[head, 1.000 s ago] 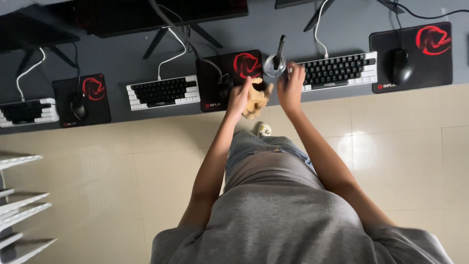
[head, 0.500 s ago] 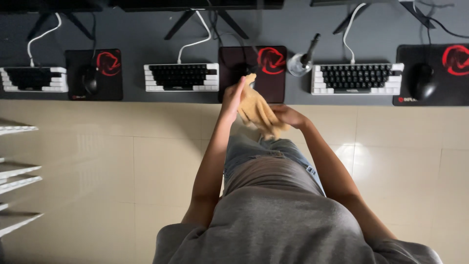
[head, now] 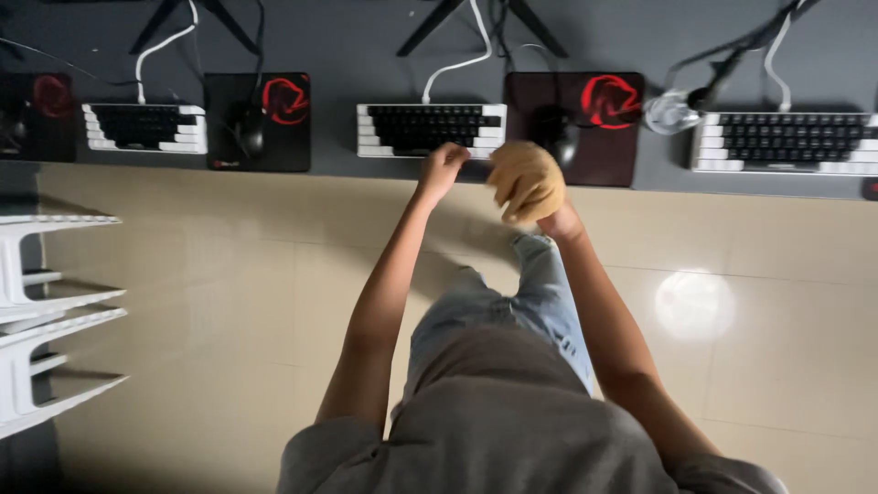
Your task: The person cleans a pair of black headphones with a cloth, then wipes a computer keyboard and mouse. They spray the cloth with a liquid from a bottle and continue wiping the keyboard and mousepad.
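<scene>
At nine o'clock, white stacked chairs (head: pixel 46 311) stand on the tiled floor (head: pixel 229 274). Along twelve o'clock runs a grey desk (head: pixel 366 55), and from its left end come a black-and-white keyboard (head: pixel 144 127), a dark mouse pad (head: pixel 258 122) with a red emblem and a mouse (head: pixel 251 134) on it, then a second keyboard (head: pixel 430 129).

The left hand (head: pixel 443 168) is at the desk's near edge, just below that second keyboard, curled into a loose fist. It seems to hold nothing, though the view from behind hides the palm, so I cannot be sure.

At about one o'clock from it, the right hand (head: pixel 541 206) is wrapped in a tan cloth (head: pixel 525 179), bunched into a rounded wad and gripped from underneath. The cloth hangs in the air at the desk edge, in front of a second mouse pad (head: pixel 585 128) and its dark mouse (head: pixel 560 142).

The cloth looks light, soft and limp; it should crumple freely and take any grip. Holding it by the bunched middle, as here, keeps loose corners from trailing.

Farther toward two o'clock sits a clear glass-like vessel (head: pixel 670 112), then a third keyboard (head: pixel 788 142).
</scene>
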